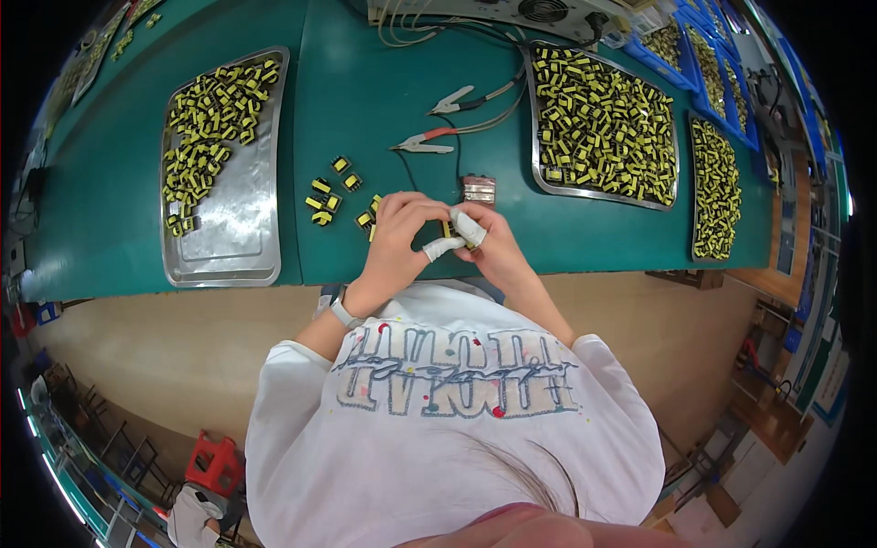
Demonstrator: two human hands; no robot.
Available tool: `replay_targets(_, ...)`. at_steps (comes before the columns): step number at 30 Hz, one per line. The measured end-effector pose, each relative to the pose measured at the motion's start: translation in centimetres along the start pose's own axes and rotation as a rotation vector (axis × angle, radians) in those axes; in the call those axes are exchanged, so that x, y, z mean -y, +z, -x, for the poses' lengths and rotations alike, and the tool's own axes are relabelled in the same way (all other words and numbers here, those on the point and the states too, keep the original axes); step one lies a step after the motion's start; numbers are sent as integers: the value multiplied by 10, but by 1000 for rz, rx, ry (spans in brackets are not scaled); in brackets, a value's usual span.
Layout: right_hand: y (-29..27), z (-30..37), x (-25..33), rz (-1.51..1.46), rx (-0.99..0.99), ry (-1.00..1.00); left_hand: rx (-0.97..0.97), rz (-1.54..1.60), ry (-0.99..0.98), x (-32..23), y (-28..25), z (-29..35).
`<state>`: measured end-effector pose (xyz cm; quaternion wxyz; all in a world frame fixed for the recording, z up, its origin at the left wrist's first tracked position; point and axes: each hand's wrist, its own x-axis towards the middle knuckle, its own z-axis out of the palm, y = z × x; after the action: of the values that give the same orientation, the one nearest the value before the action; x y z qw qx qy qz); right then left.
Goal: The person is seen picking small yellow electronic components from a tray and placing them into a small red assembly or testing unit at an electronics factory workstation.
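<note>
Nearest me is the white sweatshirt, with both forearms reaching up to the edge of the green tabletop. My left hand and right hand meet there, fingers pressed together around a small yellow component, mostly hidden; the grip is a tight pinch from both sides, and white wraps cover the right fingertips, probably for protection. A few loose yellow parts lie just left, within easy reach. A small block fixture sits just beyond, then two clip leads. Farther off, a half-filled steel tray stands left, a full tray right.
</note>
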<state>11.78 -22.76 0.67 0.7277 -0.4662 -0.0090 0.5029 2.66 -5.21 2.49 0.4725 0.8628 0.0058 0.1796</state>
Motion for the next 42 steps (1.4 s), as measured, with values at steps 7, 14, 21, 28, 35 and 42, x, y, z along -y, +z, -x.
replay_targets(7, -23, -5, 26, 772, -640, -369, -19, -495, -91, 10, -7, 3)
replay_targets(14, -31, -4, 31, 861, -563, -295, 35, -451, -131, 23, -4, 4)
replay_targets(21, -39, -6, 25, 756, -569, -297, -39, -407, -50, 13, -8, 1)
replay_targets(28, -22, 1, 37, 282, -385, -129, -54, -239, -18, 0, -12, -1)
replay_targets(35, 2, 8, 21, 25, -20, 9, -11, -91, 13, -12, -7, -5)
replay_targets(42, -2, 4, 30, 418, -379, -206, 134, -11, -103, -9, -21, 0)
